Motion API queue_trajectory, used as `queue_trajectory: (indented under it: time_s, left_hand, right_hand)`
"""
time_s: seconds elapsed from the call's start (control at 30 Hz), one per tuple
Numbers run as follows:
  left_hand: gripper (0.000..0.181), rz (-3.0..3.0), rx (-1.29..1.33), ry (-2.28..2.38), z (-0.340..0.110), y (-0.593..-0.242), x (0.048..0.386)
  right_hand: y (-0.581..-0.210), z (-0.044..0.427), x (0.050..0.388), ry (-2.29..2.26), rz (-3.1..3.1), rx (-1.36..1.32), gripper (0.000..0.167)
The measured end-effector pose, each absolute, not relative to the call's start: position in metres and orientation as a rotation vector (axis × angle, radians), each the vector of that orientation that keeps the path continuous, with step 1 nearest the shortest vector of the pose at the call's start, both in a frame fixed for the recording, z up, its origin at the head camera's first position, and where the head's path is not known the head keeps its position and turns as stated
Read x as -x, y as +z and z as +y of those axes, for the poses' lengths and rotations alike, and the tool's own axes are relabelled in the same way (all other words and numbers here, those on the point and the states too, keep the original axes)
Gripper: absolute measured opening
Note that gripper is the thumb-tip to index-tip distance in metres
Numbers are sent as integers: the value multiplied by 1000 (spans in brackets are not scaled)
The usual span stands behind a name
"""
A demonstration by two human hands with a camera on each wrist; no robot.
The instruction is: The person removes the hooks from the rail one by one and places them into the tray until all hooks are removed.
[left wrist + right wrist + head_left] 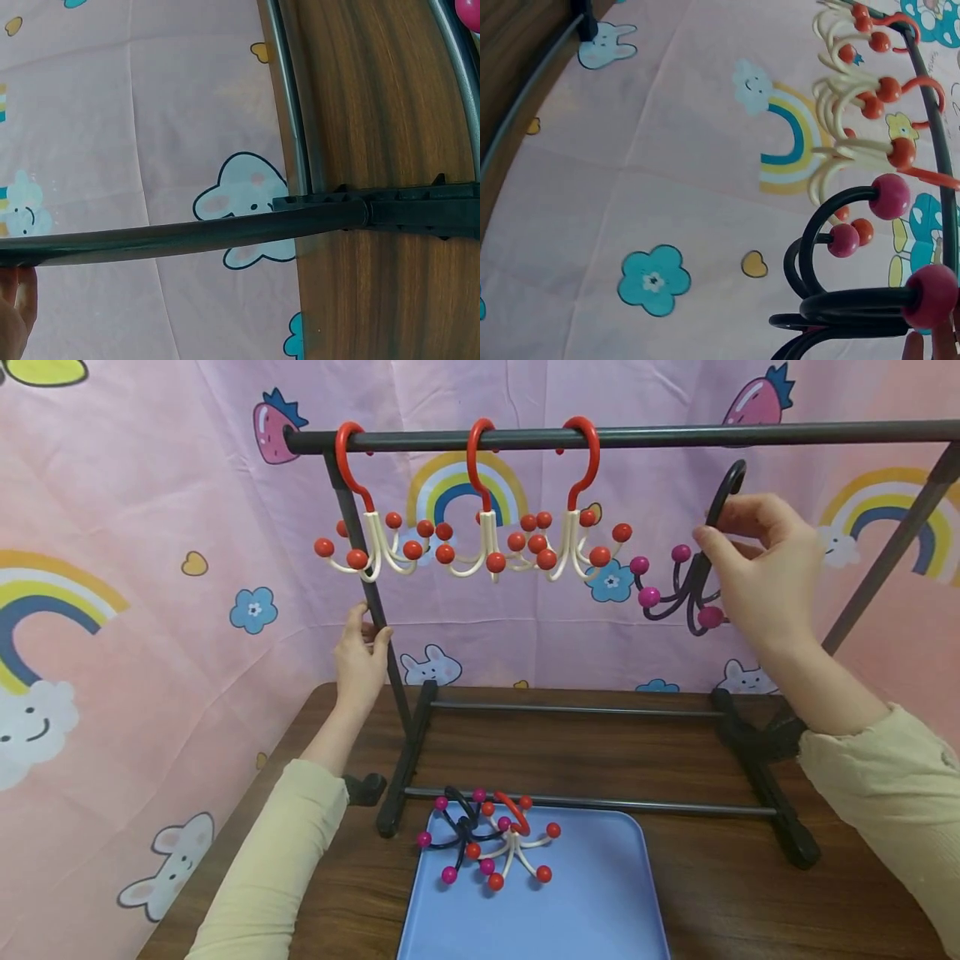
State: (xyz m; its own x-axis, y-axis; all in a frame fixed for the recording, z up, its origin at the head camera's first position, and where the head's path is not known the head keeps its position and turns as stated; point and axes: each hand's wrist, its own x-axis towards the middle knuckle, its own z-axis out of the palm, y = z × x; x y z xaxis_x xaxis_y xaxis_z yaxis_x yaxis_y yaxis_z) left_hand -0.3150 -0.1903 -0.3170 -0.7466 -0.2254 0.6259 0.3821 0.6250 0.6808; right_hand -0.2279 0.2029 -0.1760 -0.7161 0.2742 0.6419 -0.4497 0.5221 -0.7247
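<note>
- Right hand (pixel 776 577): grip closed, pinching a black hanger (pixel 697 578) apart from the bar (pixel 675 437).
- Left hand (pixel 360 662): grip curled round the left post (pixel 395 681).
- Three red-hooked hangers (pixel 487 531) hang from the bar.

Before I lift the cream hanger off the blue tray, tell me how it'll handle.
The cream hanger is probably stiff: its slim arms stand splayed. Its red ball tips may snag on the black hanger overlapping it in view.
</note>
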Motion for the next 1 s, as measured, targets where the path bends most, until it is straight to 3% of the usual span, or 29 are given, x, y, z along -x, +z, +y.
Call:
queue_trajectory:
  time_s: [1.0]
  left_hand:
    - [39, -2122, 136, -1121, -188, -319, 315]
  right_hand:
    - [-319, 197, 181, 1165, -2327, -340, 18]
